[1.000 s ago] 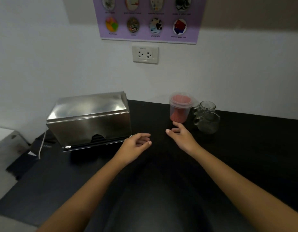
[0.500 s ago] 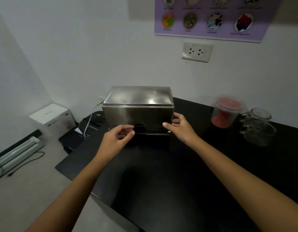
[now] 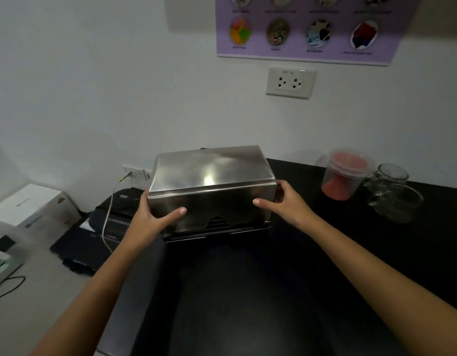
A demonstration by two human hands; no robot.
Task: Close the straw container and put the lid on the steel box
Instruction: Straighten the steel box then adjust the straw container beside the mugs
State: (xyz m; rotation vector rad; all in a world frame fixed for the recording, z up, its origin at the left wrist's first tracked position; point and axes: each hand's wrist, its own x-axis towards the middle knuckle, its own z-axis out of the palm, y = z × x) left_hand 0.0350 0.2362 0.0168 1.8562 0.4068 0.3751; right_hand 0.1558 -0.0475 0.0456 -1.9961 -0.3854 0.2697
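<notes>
Steel box (image 3: 212, 191): on black surface (image 3: 248, 291), between my hands.
Left hand (image 3: 150, 219): grip closed on its left end.
Right hand (image 3: 286, 204): grip closed on its right end.
Finish: shiny, lid seated.

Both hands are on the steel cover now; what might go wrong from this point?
1. The steel box sits near the black counter's left edge; an uneven push from the left hand or right hand might slide it toward the drop.
2. The white cable runs close beside the left hand and may snag.
3. The plastic container and glass jar stand to the right, so a wide right elbow swing might knock them.
</notes>
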